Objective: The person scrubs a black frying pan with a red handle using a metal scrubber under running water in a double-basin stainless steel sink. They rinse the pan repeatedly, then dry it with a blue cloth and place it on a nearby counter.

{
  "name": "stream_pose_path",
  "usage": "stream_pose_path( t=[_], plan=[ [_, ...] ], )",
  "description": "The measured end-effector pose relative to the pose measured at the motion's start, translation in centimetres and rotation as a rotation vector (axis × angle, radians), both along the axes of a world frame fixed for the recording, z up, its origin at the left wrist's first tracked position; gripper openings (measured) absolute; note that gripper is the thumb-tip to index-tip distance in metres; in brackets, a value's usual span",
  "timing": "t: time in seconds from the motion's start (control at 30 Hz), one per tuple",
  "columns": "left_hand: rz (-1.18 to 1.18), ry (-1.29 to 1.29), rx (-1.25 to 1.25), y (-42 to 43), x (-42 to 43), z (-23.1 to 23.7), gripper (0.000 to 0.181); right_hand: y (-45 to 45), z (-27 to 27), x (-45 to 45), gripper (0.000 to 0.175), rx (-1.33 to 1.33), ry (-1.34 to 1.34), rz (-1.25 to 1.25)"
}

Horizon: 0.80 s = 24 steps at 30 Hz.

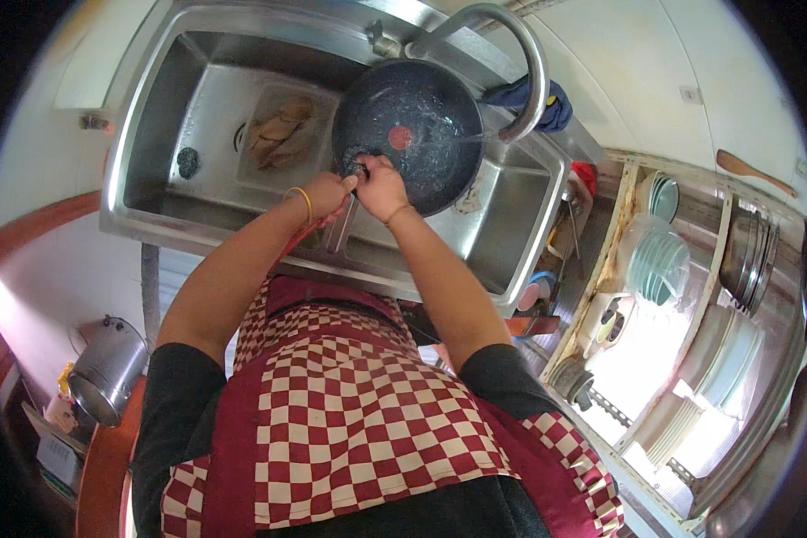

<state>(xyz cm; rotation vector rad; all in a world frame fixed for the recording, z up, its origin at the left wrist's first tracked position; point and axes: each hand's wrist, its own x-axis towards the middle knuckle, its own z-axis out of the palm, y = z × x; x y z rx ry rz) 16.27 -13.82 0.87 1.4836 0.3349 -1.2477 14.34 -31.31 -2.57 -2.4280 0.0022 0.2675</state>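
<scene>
A dark non-stick pan (430, 161) with a red dot in its middle rests over the sink's divider and right basin. Water runs into it from the curved metal faucet (536, 74). My left hand (331, 191) is closed at the near edge of the pan, around what looks like its handle; a reddish strip shows under the wrist. In my right hand (383, 187) is a dark mesh scouring pad (358, 156), pressed against the pan's inner wall at the near left. My fingers partly cover the pad.
In the left basin of the steel sink (195, 228) lies a clear tub (259, 158) with something brown inside. A dark round mesh piece (188, 163) is left of it. A blue cloth (559, 111) hangs behind the faucet. Racks at right hold stacked plates (652, 262). A metal pail (107, 370) stands at left.
</scene>
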Motion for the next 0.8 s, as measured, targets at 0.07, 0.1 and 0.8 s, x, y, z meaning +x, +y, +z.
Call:
stream_pose_path(
  t=[0.07, 0.1, 0.8],
  plan=[
    [0.001, -0.015, -0.019, 0.1, 0.0, -0.1, 0.050, -3.1, 0.9, 0.5, 0.030, -0.064, 0.039, 0.143],
    [0.015, -0.035, -0.029, 0.2, 0.0, -0.1, 0.050, -5.7, 1.8, 0.4, 0.029, -0.201, 0.141, 0.288],
    [0.014, -0.032, -0.041, -0.7, -0.3, -0.6, 0.049, -3.8, -0.6, 3.6, 0.027, -0.494, 0.080, 0.191]
  ],
)
